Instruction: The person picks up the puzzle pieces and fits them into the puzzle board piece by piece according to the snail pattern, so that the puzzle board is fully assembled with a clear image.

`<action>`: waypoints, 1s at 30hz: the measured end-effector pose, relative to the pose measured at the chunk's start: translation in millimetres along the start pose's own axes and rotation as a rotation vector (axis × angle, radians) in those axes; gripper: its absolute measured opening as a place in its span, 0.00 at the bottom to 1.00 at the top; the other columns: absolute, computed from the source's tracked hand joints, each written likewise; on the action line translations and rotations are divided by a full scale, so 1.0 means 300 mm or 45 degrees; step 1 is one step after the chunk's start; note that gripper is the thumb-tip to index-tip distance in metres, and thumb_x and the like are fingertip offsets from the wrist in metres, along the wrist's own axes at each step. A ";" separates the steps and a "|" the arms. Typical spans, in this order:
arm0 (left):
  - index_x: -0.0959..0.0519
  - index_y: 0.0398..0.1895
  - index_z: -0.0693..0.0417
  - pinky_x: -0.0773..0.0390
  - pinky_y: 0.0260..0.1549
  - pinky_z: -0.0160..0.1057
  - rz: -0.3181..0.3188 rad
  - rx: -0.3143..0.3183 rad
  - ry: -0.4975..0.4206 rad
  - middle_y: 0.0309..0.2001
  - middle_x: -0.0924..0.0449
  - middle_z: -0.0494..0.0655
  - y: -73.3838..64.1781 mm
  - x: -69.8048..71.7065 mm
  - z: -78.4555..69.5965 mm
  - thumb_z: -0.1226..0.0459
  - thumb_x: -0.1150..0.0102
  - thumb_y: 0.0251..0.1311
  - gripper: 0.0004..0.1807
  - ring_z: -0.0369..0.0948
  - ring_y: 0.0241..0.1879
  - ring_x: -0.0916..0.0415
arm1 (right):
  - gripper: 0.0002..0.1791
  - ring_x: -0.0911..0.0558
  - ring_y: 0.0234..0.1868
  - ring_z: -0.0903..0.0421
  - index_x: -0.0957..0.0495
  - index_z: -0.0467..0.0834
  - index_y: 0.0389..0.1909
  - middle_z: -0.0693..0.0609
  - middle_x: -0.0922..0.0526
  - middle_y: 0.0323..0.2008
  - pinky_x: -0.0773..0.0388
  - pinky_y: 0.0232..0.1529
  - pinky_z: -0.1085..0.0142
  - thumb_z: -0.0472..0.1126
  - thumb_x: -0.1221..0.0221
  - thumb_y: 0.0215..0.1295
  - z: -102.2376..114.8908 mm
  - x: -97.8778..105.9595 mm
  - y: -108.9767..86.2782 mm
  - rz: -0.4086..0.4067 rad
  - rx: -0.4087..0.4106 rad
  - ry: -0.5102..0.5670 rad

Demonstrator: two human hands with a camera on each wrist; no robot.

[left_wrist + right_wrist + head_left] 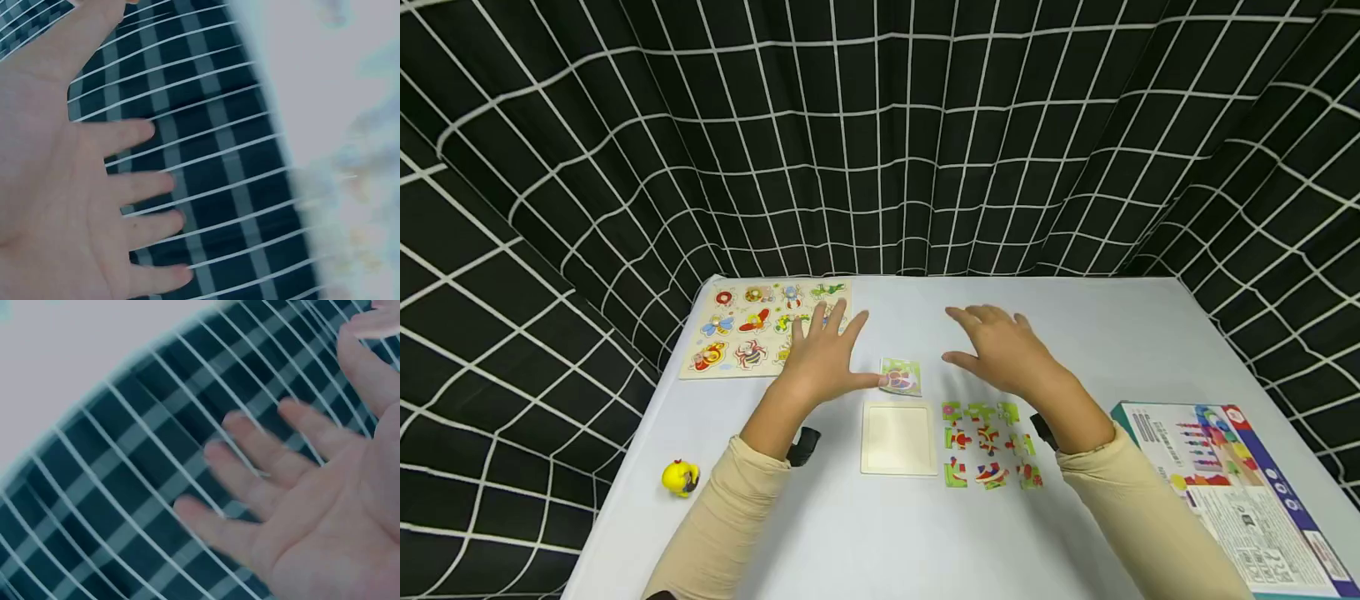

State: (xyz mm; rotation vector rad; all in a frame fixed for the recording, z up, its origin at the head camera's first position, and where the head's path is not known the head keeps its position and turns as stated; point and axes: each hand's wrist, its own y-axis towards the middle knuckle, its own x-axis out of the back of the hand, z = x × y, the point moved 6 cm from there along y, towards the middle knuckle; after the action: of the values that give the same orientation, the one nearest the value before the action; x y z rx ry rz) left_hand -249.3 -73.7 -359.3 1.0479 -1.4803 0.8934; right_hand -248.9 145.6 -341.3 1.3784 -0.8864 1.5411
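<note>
From my head feed, the loose puzzle pieces point(988, 437) lie in three short rows just right of the square tray point(898, 439), on the wearer's side of the right hand point(1003, 350), which is nearer to them than the left hand point(818, 362). I read both hands as empty, fingers spread. I can't tell whether the left thumb touches the picture card point(901, 379) beyond the tray; that hand partly covers the insect board point(715, 329), and my left wrist view blurs the tabletop.
</note>
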 end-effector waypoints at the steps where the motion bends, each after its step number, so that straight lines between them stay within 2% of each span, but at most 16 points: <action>1: 0.44 0.76 0.44 0.53 0.65 0.70 0.048 -0.005 0.006 0.76 0.53 0.57 -0.008 -0.039 0.013 0.31 0.39 0.47 0.55 0.60 0.75 0.60 | 0.37 0.33 0.67 0.38 0.35 0.46 0.70 0.38 0.30 0.66 0.39 0.61 0.33 0.56 0.39 0.64 -0.001 -0.037 0.007 0.013 0.038 -0.004; 4: 0.43 0.75 0.46 0.51 0.65 0.70 0.213 -0.017 -0.046 0.76 0.51 0.58 -0.043 -0.162 0.042 0.33 0.37 0.47 0.54 0.61 0.74 0.58 | 0.32 0.25 0.60 0.41 0.27 0.43 0.64 0.40 0.22 0.58 0.32 0.59 0.39 0.50 0.34 0.61 -0.006 -0.152 0.017 0.065 0.133 -0.029; 6: 0.42 0.75 0.47 0.51 0.64 0.70 0.296 -0.022 -0.096 0.76 0.51 0.58 -0.067 -0.228 0.052 0.35 0.34 0.46 0.54 0.61 0.74 0.58 | 0.30 0.22 0.57 0.43 0.24 0.43 0.59 0.42 0.19 0.54 0.29 0.58 0.42 0.48 0.31 0.57 -0.013 -0.217 0.020 0.097 0.164 -0.041; 10: 0.39 0.73 0.49 0.52 0.65 0.70 0.373 -0.005 -0.165 0.76 0.52 0.59 -0.100 -0.302 0.065 0.40 0.28 0.43 0.54 0.61 0.75 0.60 | 0.25 0.19 0.51 0.46 0.19 0.43 0.52 0.47 0.16 0.48 0.27 0.57 0.47 0.45 0.28 0.52 -0.014 -0.294 0.022 0.097 0.224 -0.032; 14: 0.41 0.74 0.49 0.54 0.66 0.69 0.404 0.022 -0.183 0.77 0.55 0.58 -0.107 -0.337 0.073 0.44 0.26 0.43 0.55 0.60 0.75 0.63 | 0.19 0.19 0.50 0.46 0.16 0.43 0.47 0.48 0.15 0.47 0.27 0.57 0.47 0.41 0.29 0.53 -0.007 -0.319 0.020 0.059 0.261 -0.011; 22: 0.42 0.75 0.47 0.51 0.65 0.69 0.461 0.022 -0.228 0.77 0.57 0.57 -0.101 -0.380 0.051 0.45 0.25 0.43 0.54 0.59 0.76 0.63 | 0.14 0.19 0.50 0.46 0.14 0.44 0.43 0.49 0.15 0.46 0.27 0.56 0.47 0.40 0.29 0.54 -0.028 -0.352 -0.018 0.075 0.220 0.027; 30: 0.42 0.74 0.46 0.51 0.65 0.69 0.485 0.025 -0.218 0.77 0.56 0.56 -0.100 -0.376 0.046 0.45 0.25 0.43 0.54 0.58 0.76 0.64 | 0.17 0.18 0.47 0.46 0.15 0.42 0.44 0.48 0.14 0.44 0.26 0.55 0.48 0.39 0.28 0.51 -0.011 -0.346 -0.016 0.021 0.267 0.052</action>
State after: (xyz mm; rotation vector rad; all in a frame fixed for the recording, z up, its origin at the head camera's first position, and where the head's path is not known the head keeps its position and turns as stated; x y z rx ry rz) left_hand -219.8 -80.1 -473.0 0.8875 -1.8572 1.1056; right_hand -244.0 135.8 -444.7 1.4844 -0.7290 1.7076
